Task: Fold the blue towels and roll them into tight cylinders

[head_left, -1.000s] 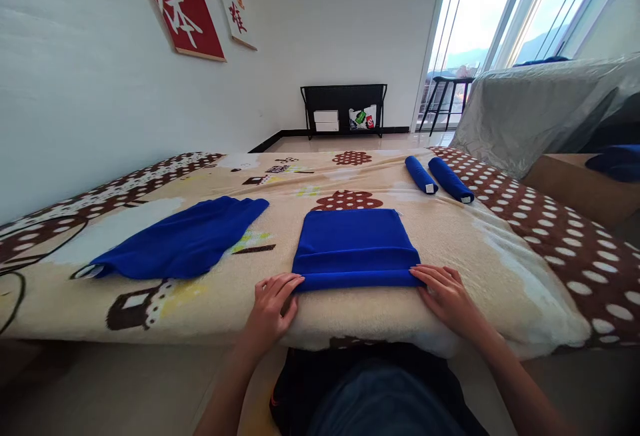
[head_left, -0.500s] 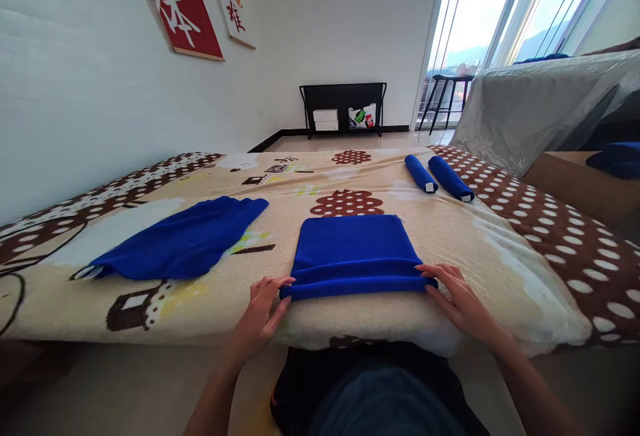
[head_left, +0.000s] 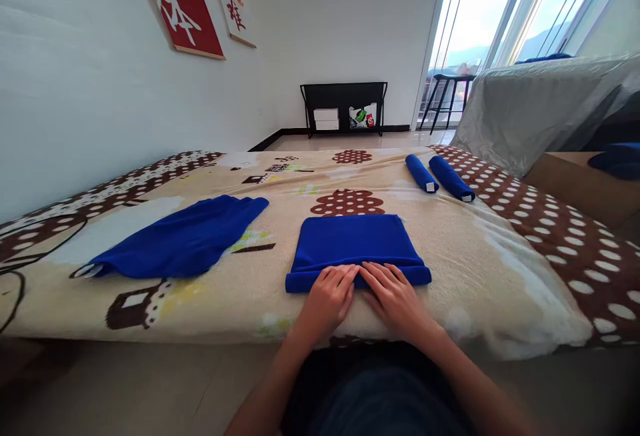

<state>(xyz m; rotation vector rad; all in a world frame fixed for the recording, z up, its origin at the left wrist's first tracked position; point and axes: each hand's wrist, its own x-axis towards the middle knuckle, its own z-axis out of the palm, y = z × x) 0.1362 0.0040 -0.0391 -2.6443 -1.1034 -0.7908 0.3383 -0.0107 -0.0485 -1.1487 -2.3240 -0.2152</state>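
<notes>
A blue cloth [head_left: 356, 239] lies on the patterned blanket [head_left: 490, 276], its near edge rolled into a thick band. My left hand [head_left: 333, 293] and my right hand [head_left: 393, 293] meet at the middle of that band, with fingers together and curled over it. The band's ends stick out on both sides of my hands. To the left, a loose, wrinkled blue cloth [head_left: 185, 239] is spread on the blanket. Two rolled blue cloths [head_left: 421, 173] with white tags lie at the back right.
Beyond the bed stands a black rack [head_left: 344, 106] with white boxes and a bag. At the right are a plastic-covered piece [head_left: 540, 103] and a cardboard box [head_left: 575, 186]. A dark stool [head_left: 447, 99] stands by the window.
Both my hands have moved inward from the ends of the rolled edge to its middle. The rolled band has shifted slightly away from me and looks thicker.
</notes>
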